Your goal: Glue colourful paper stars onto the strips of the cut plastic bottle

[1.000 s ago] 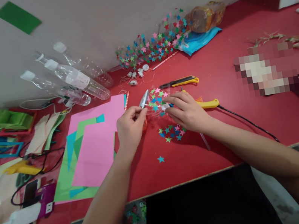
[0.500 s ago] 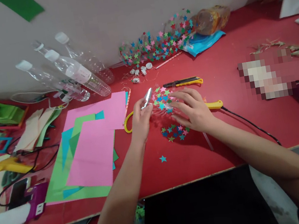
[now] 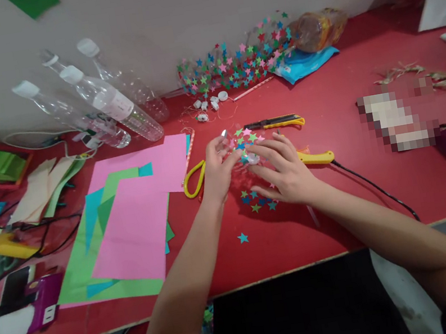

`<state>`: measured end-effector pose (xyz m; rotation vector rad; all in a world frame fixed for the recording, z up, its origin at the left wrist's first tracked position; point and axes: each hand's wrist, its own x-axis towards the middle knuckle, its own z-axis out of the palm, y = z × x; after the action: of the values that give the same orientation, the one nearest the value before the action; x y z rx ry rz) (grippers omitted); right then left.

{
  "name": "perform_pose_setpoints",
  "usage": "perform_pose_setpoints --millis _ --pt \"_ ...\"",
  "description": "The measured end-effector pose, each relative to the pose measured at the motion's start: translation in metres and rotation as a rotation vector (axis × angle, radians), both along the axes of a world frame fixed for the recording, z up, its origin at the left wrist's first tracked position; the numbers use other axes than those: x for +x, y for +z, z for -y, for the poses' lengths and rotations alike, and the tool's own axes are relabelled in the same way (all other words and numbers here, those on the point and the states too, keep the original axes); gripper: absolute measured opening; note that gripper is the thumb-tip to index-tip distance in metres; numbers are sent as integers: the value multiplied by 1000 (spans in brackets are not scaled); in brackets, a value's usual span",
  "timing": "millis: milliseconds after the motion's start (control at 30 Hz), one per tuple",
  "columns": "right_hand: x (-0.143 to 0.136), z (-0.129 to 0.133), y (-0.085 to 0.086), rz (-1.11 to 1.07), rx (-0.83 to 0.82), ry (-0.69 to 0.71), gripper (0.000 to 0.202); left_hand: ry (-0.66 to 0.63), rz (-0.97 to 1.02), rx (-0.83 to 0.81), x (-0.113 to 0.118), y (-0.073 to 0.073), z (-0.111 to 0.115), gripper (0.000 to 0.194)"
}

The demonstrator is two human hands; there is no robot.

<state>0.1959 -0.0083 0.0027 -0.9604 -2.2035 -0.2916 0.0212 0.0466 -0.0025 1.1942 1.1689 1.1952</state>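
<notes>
Front edge: the red table (image 3: pixel 227 271) ends at 6 o'clock, before the person's dark clothing; red surface spans sheets to right forearm.
Loose star: blue star (image 3: pixel 242 238), 7 o'clock, between front edge and hands.
Star cluster: small paper stars (image 3: pixel 255 207), 6 o'clock, partly under the right hand.
Centre piece: clear star-covered plastic (image 3: pixel 246 139), between both hands.
Left hand (image 3: pixel 218 169): fingers bent, thumb reaching to the plastic's left side; cannot tell whether it grips.
Right hand (image 3: pixel 283 171): fingers spread, loosely bent over the plastic's right side; contact at the fingertips unclear.
Nearest obstacles: yellow-handled scissors (image 3: pixel 195 180), 9 o'clock, partly beneath left hand; yellow-handled corded tool (image 3: pixel 319 158), 3 o'clock, beside right hand; cutter (image 3: pixel 278 122), 1 o'clock.
Left side: overlapping coloured sheets (image 3: pixel 129 222), 8 to 9 o'clock.
Far side: clear bottles (image 3: pixel 114 108), 10 o'clock; star-decorated clear plastic (image 3: pixel 232 68), 12; blue packet (image 3: pixel 306 64), 1, against the wall side.
</notes>
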Motion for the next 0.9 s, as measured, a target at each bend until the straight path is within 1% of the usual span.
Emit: perform_pose_setpoints --millis 133,300,367,433,533,700,900 --pt "3 -1 -1 -43 -21 13 27 -8 36 -50 -1 7 3 50" --pt "3 -2 -1 -39 -78 -16 41 -8 19 -78 -5 12 6 48" --pt "1 -2 -1 -16 -99 -26 43 -3 2 -68 -5 11 6 48" --pt "1 -1 -1 -11 -100 -20 41 12 -24 -48 -5 8 6 47" --pt "3 -1 -2 -50 -90 -11 39 33 -57 -17 -5 4 5 49" --pt "10 -3 -1 -106 -153 -64 44 47 -104 -4 -6 -2 6 47" --pt "14 -9 -2 -133 -184 -110 44 -1 -99 -25 -14 -6 6 43"
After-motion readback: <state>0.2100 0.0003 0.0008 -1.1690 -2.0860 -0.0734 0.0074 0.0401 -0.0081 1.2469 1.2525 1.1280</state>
